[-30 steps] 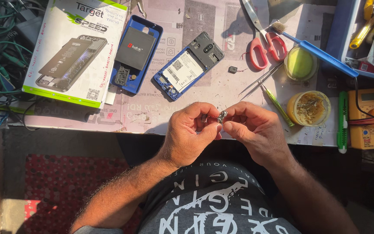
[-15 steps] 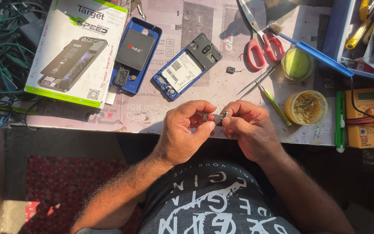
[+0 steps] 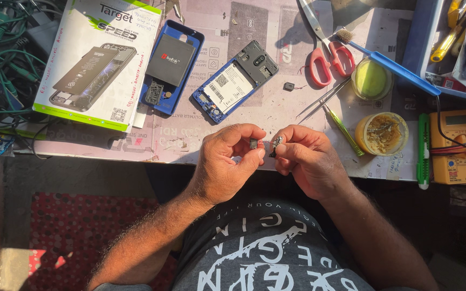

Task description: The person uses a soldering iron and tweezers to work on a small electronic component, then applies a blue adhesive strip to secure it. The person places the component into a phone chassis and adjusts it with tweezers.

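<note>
Both my hands meet at the near edge of the work mat (image 3: 254,113). My left hand (image 3: 227,161) pinches one end of a tiny dark phone part (image 3: 254,144) between thumb and forefinger. My right hand (image 3: 308,161) pinches the other end, a small metallic piece (image 3: 277,143), with a short strip running between the two ends. On the mat beyond lies an opened blue phone (image 3: 234,81) with its back off and a white label showing. Left of it lies a blue back cover (image 3: 171,67) with a black battery on it.
A white and green battery box (image 3: 98,59) lies at the left beside tangled green cables (image 3: 4,59). Red-handled scissors (image 3: 327,46), tweezers (image 3: 322,99), a blue brush (image 3: 389,62), two round tins (image 3: 381,132), a green screwdriver (image 3: 343,129) and a yellow multimeter (image 3: 457,145) sit at the right.
My hands have drawn slightly apart, so the small part now stretches between them. The view has shifted a little; the things on the mat lie as before.
</note>
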